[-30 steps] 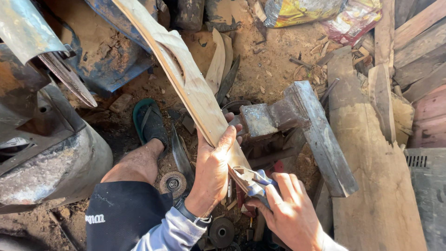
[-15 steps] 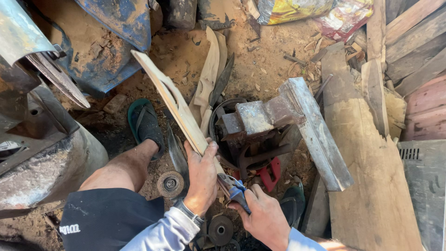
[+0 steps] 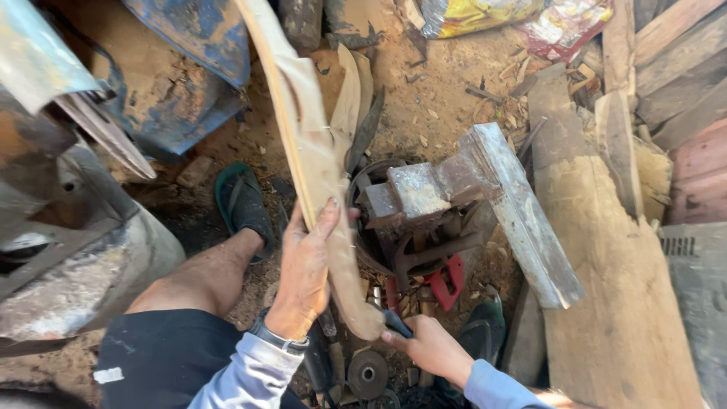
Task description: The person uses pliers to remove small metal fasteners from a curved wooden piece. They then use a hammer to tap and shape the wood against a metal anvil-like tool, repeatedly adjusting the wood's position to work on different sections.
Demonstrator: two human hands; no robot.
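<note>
The long curved wooden blank (image 3: 314,163) stands slanted over the iron anvil (image 3: 424,189), roughly shaped (edges look unfinished). The left hand (image 3: 303,276) grips its middle; the right hand (image 3: 428,344) clenches a blue-handled tool (image 3: 395,324) at its lower end.

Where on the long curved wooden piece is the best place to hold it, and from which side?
Probably at its lower third, where the left hand already wraps the curved wooden piece from the person's left edge. There it is narrow enough to clasp; the right hand steadies the rounded bottom end. The upper part reaches far away, so a low grip seems steadier.
</note>
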